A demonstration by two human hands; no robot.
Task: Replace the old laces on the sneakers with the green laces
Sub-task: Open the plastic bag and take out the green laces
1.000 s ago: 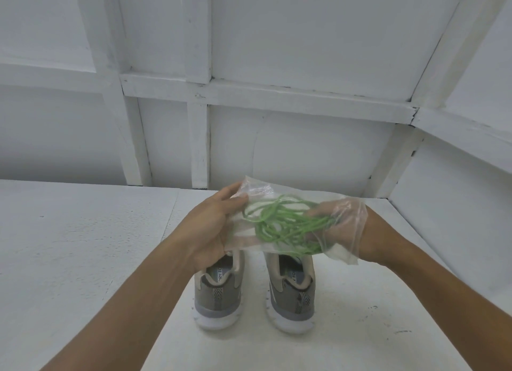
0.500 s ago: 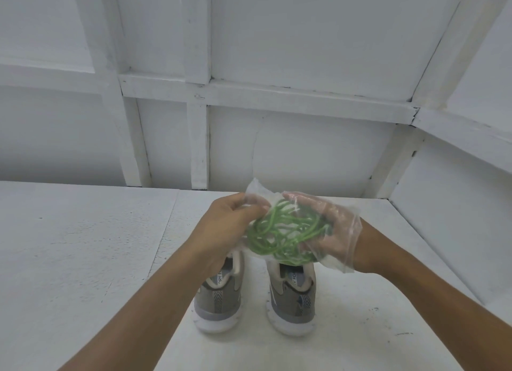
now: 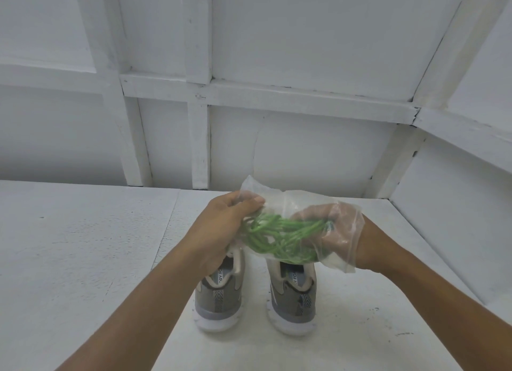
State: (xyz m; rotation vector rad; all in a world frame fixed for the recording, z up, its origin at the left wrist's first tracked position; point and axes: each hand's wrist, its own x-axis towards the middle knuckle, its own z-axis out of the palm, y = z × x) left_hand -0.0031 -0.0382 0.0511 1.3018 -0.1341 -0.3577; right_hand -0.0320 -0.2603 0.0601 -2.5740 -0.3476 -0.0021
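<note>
Left hand pinches the clear bag as anchor while right hand, inside it, curls round the green laces, apparently to extract them, above 2 sneakers on the surface.

1. Two arms show: the left forearm runs up from the near left corner, and the right forearm from the near right.
2. Both forearms are bare from the wrist back to the frame's edge, slim and smooth, and they look broader toward the near edge.
3. The left hand is bare, with its back and knuckles in plain sight.
4. The right hand shows only through a clear plastic bag, whose film blurs it; green laces cover its fingertips.
5. Both wrists are bare.
</note>
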